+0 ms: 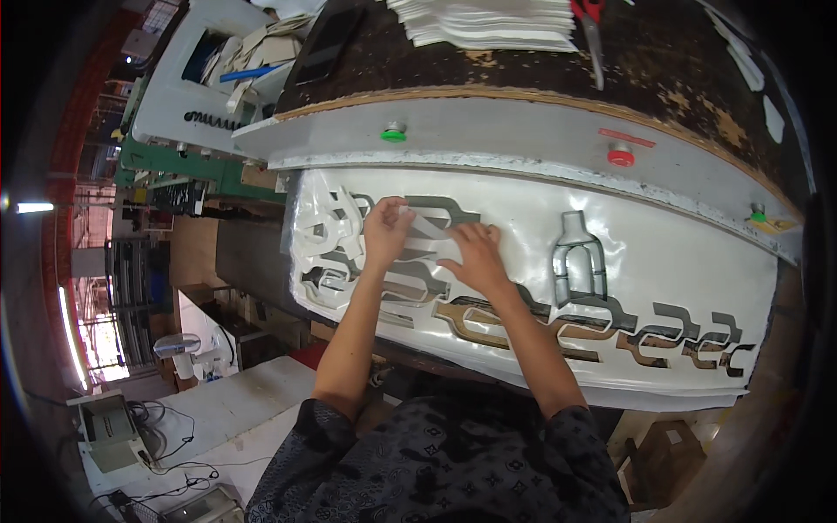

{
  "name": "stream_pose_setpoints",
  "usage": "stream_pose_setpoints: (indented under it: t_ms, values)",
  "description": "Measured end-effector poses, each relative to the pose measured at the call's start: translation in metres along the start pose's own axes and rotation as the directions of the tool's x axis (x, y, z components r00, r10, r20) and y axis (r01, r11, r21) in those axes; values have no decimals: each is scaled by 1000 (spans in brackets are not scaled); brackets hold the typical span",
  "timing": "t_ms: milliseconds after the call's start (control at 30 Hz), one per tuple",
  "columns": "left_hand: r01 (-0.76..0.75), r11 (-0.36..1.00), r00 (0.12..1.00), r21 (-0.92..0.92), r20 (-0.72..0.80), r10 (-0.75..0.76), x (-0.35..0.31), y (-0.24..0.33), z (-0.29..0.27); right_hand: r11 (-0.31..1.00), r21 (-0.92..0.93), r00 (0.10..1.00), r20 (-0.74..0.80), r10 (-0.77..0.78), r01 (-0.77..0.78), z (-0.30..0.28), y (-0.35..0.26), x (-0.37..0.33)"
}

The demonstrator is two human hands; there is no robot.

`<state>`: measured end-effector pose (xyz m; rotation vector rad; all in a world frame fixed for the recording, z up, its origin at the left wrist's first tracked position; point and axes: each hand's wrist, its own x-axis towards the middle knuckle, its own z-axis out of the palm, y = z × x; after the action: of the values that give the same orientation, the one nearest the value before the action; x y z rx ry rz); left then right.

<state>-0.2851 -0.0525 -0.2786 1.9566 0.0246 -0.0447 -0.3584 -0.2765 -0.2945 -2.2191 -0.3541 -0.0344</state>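
Left fingers (396, 219) pinching white cut strip (428, 228), right fingers (473, 234) spread, toward white sheet's (680, 261) left edge; best eased up evenly.

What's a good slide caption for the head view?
Left hand and right hand at a white sheet with cutouts, metal frame to their right.

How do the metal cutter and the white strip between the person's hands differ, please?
The metal cutter is dark and shiny, while the white strip is pale. The cutter is an open, forked frame; the strip looks narrow and plain. The cutter stands untouched, whereas the strip is pinched by the left hand, the right hand close by. Both are over the white sheet.
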Motion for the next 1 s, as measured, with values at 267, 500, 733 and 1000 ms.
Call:
stream_pose_setpoints:
  t_ms: [267,500,733,1000]
  values:
    - [278,899,939,-339,-102,-329,-22,-43,3,994,97,959,-274,69,-44,25,18,-16]
    - [11,981,997,194,73,-25,-24,-45,-23,999,-27,995,-96,27,-30,22,14,-4]
    - [-424,840,893,338,311,326,-18,5,-40,987,30,979,124,-163,160,17,9,31]
    - [-347,859,849,377,515,117,-4,-13,-67,997,16,848,526,58,-78,34,-21,67]
